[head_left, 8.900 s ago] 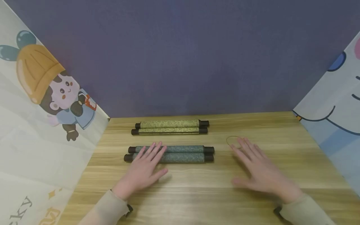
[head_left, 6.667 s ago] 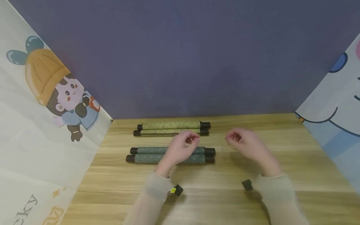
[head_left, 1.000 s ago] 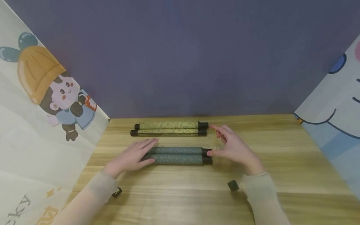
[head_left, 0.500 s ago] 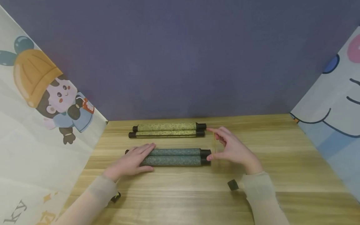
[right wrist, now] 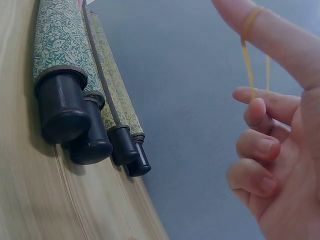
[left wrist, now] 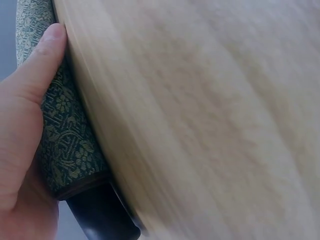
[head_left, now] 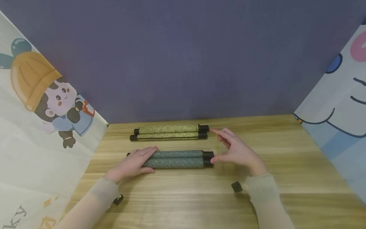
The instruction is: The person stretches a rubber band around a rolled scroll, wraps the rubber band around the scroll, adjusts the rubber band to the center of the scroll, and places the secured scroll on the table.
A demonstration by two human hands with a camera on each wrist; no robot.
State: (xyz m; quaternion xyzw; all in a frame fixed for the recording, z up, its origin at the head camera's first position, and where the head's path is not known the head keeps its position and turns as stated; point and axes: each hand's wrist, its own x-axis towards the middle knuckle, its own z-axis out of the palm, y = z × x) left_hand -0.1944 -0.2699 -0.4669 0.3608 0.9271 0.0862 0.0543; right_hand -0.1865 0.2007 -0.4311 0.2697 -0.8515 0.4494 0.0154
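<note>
A blue-green patterned scroll (head_left: 177,163), rolled from both ends with black knobs, lies on the wooden table. My left hand (head_left: 130,165) holds its left part, thumb along the near side and fingers over the far side; the left wrist view shows the thumb against the patterned cloth (left wrist: 75,135). My right hand (head_left: 237,151) is just off the scroll's right knobs. A thin yellow rubber band (right wrist: 247,70) is looped on its thumb and stretched towards the index finger, the other fingers curled in. Behind lies a yellow-green patterned scroll (head_left: 168,129).
A dark blue-grey panel (head_left: 183,63) stands along the table's back edge. White side panels with cartoon prints (head_left: 60,101) flank the left and right. Bare wood (head_left: 183,197) lies in front of the scrolls.
The rubber band has gone from the table onto my right hand, after both hands came together near it. My left hand has returned to the blue-green scroll and settled lower on it.
</note>
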